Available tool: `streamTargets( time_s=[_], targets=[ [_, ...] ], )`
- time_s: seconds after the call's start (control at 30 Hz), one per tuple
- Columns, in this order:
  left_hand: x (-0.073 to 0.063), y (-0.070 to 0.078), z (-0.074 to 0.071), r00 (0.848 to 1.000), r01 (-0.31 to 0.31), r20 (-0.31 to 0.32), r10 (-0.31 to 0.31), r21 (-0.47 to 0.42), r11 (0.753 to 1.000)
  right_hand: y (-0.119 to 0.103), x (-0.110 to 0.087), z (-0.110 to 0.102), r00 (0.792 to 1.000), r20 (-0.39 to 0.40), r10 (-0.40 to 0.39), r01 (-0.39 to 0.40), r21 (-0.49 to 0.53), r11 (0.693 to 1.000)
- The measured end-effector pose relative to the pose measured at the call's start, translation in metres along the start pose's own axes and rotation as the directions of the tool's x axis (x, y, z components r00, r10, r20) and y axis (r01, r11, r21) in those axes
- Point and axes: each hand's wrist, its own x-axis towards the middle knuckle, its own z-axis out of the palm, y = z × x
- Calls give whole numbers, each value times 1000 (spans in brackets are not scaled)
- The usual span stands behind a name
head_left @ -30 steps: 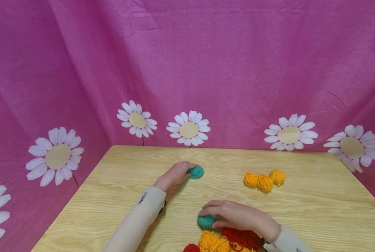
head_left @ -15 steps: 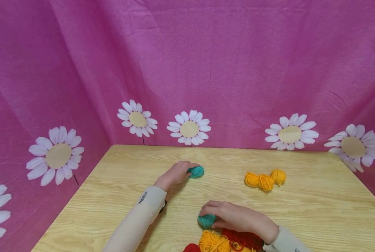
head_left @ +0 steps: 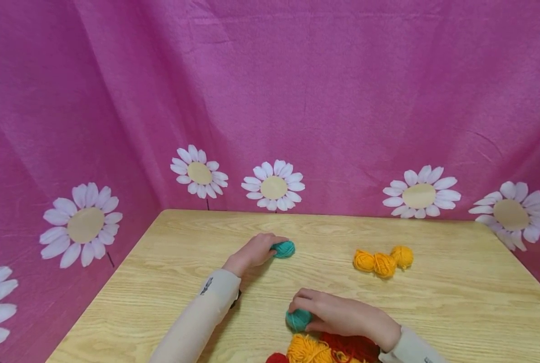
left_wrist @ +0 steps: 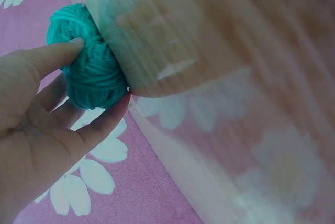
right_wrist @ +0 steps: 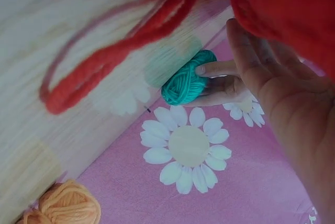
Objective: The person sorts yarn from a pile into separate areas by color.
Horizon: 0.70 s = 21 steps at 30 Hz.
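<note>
My left hand point(head_left: 255, 250) is at the far middle of the wooden table and pinches a teal ball of yarn point(head_left: 284, 249). In the left wrist view, the thumb lies across the teal winding point(left_wrist: 91, 72) and the fingers support it from the other side. Nearer the front, my right hand point(head_left: 338, 312) holds a second teal ball of yarn point(head_left: 298, 320) between thumb and fingers. The right wrist view shows my right palm point(right_wrist: 293, 98) beside blurred red yarn point(right_wrist: 288, 9), which covers much of the grip there. The other teal ball point(right_wrist: 186, 80), in my left hand, appears beyond.
A yellow yarn ball point(head_left: 308, 349) and red yarn point(head_left: 351, 345) lie in a cluster at the front edge, below my right hand. Several yellow balls point(head_left: 385, 264) sit in a row at the back right. A pink flowered cloth point(head_left: 342, 101) hangs behind the table point(head_left: 456, 282).
</note>
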Motion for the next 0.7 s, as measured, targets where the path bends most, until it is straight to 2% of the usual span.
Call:
streamTargets(
  time_s=[0.13, 0.37, 0.7],
  targets=[
    [-1, 0, 0, 1000, -10, -4, 10, 10, 1000, 1, 1, 0, 1000, -1, -11, 11, -8, 1000],
    [-2, 2, -2, 1000, 0, -1, 0, 14, 1000, 4, 3, -2, 997, -48, -54, 52, -39, 998],
    [-3, 2, -3, 1000, -16, -8, 16, 15, 1000, 12, 5, -9, 995, -91, -29, 26, -38, 999]
  ],
)
